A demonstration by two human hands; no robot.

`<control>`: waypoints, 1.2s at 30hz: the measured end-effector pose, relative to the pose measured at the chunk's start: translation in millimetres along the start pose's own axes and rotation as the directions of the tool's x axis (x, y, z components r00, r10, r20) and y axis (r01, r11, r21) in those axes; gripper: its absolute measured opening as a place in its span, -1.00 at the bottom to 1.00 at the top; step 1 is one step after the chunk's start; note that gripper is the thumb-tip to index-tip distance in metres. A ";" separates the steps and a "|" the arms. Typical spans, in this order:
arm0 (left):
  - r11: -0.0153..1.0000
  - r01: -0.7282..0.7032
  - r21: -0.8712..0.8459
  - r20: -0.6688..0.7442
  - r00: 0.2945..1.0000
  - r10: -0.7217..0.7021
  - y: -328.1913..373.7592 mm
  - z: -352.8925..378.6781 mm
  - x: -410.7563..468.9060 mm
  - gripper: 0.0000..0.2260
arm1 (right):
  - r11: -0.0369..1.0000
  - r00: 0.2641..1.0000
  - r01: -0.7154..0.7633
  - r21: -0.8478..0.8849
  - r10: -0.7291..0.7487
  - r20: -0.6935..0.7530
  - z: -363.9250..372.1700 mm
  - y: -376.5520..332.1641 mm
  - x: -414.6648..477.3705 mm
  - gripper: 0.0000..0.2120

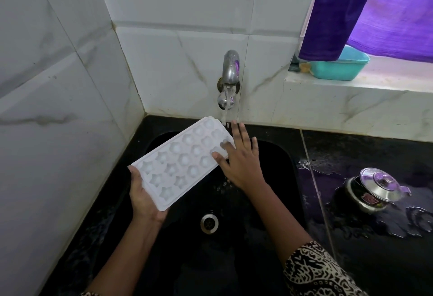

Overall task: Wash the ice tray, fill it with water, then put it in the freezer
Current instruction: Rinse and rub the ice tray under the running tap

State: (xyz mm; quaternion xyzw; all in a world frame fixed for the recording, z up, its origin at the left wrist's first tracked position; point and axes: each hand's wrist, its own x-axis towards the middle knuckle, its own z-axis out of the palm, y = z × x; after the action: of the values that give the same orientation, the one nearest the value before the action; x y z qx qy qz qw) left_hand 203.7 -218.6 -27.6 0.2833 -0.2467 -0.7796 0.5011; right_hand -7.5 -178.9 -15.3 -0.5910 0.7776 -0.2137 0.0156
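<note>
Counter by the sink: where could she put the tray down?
The black counter has bare, wet room in front of the steel pot, and a strip between pot and sink. The window ledge is free right of the teal tub. Under the tap is crowded: both hands, tray.

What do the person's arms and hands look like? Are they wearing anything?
Both hands, the left hand and the right hand, are bare: no gloves, rings or bangles show. The forearms are bare too. Near the right elbow sits a loose sleeve, black with cream squiggly patterns. A tiny bit of similar patterned cloth peeks at the left elbow.
</note>
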 end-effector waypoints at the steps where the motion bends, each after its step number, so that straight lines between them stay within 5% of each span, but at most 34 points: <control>1: 1.000 -0.006 0.006 0.001 1.000 0.006 0.1 1.6 0.9 -0.38 | 0.999 1.000 -0.021 0.027 0.021 0.017 3.9 -4.7 -1.8 -0.48; 7: 1.000 -0.019 -0.005 0.015 1.000 0.019 2.2 -2.9 1.5 -0.38 | 0.999 0.999 -0.037 0.016 0.038 -0.003 -4.9 12.0 -2.0 -0.61; 12: 1.000 -0.013 0.027 -0.003 1.000 0.013 -4.2 4.7 4.0 -0.40 | 0.999 0.999 -0.041 0.025 0.041 0.022 3.4 -3.9 -3.1 -0.43; 17: 1.000 0.017 0.001 0.013 1.000 -0.017 -5.2 -7.7 0.1 -0.36 | 1.000 1.000 -0.026 0.017 0.025 0.016 -7.1 18.7 -5.9 -0.61; 31: 1.000 0.009 0.025 -0.018 1.000 -0.008 -6.9 3.6 -0.7 -0.34 | 1.000 1.000 -0.015 -0.021 0.015 0.013 0.8 0.1 -3.9 -0.48; 36: 1.000 0.026 0.006 0.019 0.999 -0.026 -4.9 -1.6 0.1 -0.37 | 1.000 0.999 -0.030 -0.005 0.030 0.021 -9.6 26.0 -4.4 -0.61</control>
State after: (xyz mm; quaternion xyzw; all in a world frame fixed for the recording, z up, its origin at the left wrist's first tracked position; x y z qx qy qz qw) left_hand 201.6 -217.0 -32.1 0.2802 -0.2500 -0.7881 0.4878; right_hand -32.6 -166.3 -16.7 -0.5814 0.7868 -0.2056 0.0259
